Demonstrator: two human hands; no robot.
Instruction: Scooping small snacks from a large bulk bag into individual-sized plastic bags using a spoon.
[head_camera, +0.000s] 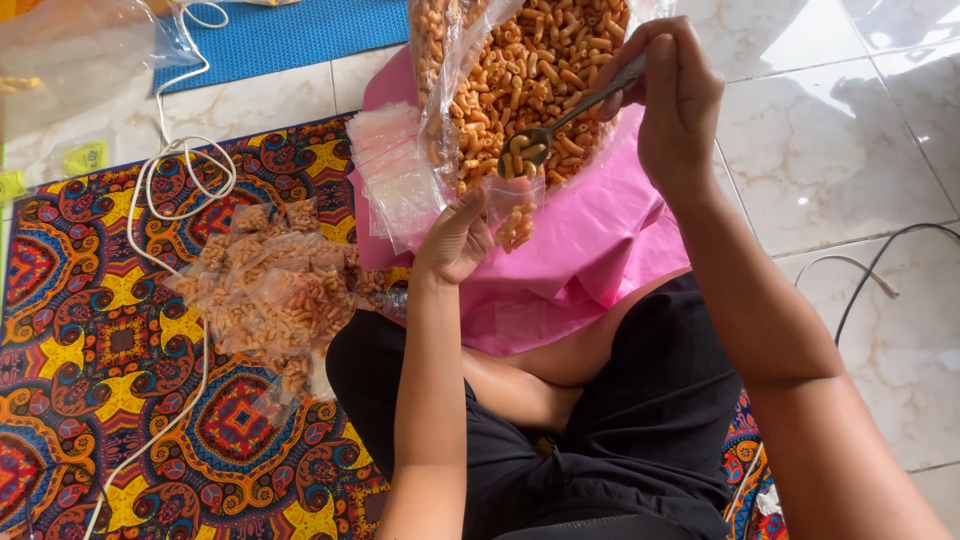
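Note:
My right hand (672, 95) grips a metal spoon (560, 125) whose bowl holds a few orange macaroni snacks. The spoon hangs over a small clear plastic bag (512, 208) that my left hand (455, 240) holds open by its rim. That small bag has some snacks in its bottom. Behind both hands a large clear bag (530, 60) full of the same orange snacks lies on a pink plastic sheet (590, 250).
A pile of filled small snack bags (270, 285) lies on the patterned mat (110, 350) to the left. A stack of empty clear bags (390, 165) sits beside the large bag. A white cord (175, 185) loops across the mat. White tile floor (850, 150) with a dark cable (880, 260) at right.

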